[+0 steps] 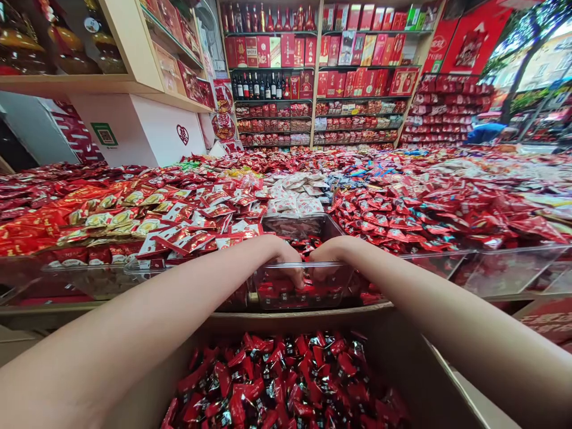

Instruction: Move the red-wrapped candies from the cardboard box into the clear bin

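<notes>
Basically, the open cardboard box is set in front, the clear bin just beyond it; dipped into the bin are the left hand, fingers partly curled, and the right hand, fingers obscured by plastic, so any hold can't be told. The red-wrapped candies, piled in both containers, are probably best worked with loose fingers, wrists kept off the bin's rim.

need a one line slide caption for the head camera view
The left hand and right hand reach into a clear bin, beyond an open carton of red-wrapped sweets.
</notes>
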A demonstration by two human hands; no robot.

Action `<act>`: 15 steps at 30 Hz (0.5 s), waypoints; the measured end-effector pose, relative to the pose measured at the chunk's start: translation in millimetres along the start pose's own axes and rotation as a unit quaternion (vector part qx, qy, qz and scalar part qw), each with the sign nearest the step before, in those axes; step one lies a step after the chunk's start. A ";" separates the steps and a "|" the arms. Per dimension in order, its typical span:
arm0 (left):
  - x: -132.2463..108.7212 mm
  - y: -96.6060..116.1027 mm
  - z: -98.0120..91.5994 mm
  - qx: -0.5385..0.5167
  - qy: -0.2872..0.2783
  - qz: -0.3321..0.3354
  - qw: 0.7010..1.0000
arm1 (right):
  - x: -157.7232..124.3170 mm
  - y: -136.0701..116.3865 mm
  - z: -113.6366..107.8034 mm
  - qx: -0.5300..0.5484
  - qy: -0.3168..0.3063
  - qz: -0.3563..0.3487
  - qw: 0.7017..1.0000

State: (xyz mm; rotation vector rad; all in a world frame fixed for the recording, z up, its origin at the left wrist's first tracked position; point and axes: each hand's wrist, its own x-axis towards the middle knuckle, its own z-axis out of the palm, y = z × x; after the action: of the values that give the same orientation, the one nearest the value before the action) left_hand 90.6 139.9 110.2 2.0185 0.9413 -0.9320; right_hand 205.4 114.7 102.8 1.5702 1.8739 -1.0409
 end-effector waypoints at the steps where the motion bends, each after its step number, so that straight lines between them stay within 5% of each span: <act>1: -0.3 0.2 -0.7 0.002 -0.003 0.003 1.000 | -1.0 -0.3 0.3 0.002 -0.004 0.000 1.000; 15: -4.6 -1.8 2.0 -0.009 0.021 0.006 1.000 | 0.1 2.0 1.5 0.054 -0.040 0.008 0.998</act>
State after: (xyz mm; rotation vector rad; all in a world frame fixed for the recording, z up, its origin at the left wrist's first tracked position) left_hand 86.4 137.7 112.5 2.0342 0.9554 -0.8734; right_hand 207.1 113.7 101.3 1.5755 1.7762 -1.1982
